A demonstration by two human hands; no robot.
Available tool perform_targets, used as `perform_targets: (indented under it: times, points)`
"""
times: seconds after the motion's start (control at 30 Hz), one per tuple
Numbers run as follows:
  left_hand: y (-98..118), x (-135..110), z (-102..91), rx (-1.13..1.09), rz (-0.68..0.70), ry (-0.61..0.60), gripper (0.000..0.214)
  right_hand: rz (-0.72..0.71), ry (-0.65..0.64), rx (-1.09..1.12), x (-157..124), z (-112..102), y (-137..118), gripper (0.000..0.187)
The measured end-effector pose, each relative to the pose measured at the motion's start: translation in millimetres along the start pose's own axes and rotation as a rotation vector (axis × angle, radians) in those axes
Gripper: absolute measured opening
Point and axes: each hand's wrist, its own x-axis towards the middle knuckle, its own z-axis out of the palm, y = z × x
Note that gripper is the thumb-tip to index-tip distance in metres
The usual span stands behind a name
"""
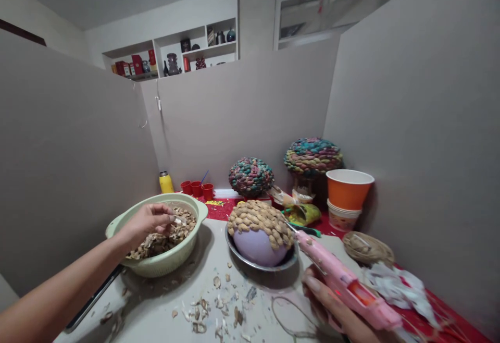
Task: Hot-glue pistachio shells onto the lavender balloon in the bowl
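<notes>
My left hand [150, 223] is over the pale green colander basin [164, 267], thumb and fingertips closed on a small pale peanut shell piece [178, 220]. Broken peanut shells [156, 244] fill the basin below it. My right hand [328, 298] is wrapped round a pink glue gun [339, 270], its nozzle pointing up and left at the shell-covered ball. That ball is a lilac balloon [258, 246] resting in a metal bowl [234, 254]. Overlapping tan peanut shells [258, 220] cover its top and right side; the lower front is bare.
Shell scraps [219, 306] and a loop of cord [291, 314] lie on the table. Behind stand red cups [197, 189], a yellow bottle [166, 182] and two multicoloured shell-covered domes [251, 176]. At right are an orange paper bucket [347, 192], twine [369, 249] and crumpled tissue [402, 285].
</notes>
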Motion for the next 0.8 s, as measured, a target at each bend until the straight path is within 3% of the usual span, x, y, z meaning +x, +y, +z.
perform_targets:
  times: [0.1,0.17,0.3,0.43,0.57,0.8]
  points:
    - [4.7,-10.5,35.2,-0.068,0.004,-0.098,0.032,-0.092,-0.02,0.108,-7.2,6.2,-2.3,0.039]
    - [7.3,-17.1,64.3,-0.106,0.019,-0.18,0.031,-0.119,-0.106,0.151,-10.1,8.5,-1.5,0.041]
    - [14.0,-28.1,123.7,-0.209,0.052,-0.37,0.03,-0.158,-0.159,0.222,-12.1,11.2,-0.8,0.051]
    - [26.2,-36.0,166.9,-0.241,0.098,-0.457,0.029,-0.235,-0.209,0.194,-10.3,11.1,0.0,0.037]
    - [30.1,-37.7,184.6,-0.258,0.116,-0.454,0.026,-0.311,-0.179,0.094,-9.0,7.3,-1.7,0.028]
    - [13.2,-35.9,191.6,-0.372,-0.001,-0.375,0.019,-0.379,-0.104,0.047,-10.3,9.9,-5.0,0.019]
